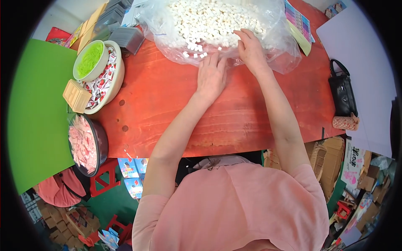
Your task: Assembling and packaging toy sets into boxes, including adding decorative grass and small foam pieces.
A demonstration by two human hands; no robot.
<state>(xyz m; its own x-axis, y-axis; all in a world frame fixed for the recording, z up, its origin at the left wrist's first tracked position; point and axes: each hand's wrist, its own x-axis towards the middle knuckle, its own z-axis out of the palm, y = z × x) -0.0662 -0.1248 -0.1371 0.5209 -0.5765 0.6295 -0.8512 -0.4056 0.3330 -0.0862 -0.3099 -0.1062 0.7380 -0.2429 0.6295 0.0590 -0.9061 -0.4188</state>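
A large clear plastic bag (pixel 289 54) lies spread at the far side of the red table, with a heap of small white blocks (pixel 213 21) on it. At the bag's near edge rests my left hand (pixel 212 76), fingers stretched forward onto the plastic, close to a few loose blocks. My right hand (pixel 252 51) reaches over the bag's right part, its fingers extended at the edge of the heap. I see nothing held in either hand, though the undersides of the fingers are hidden.
On the red table (pixel 167 104), a cream basin (pixel 119 79) of small wrapped packets carries a bowl of green shreds (pixel 90 60). Beside it is a dark tub of pink pieces (pixel 83 142). Grey trays (pixel 127 38) stand far left; a black handbag (pixel 343 94) sits right.
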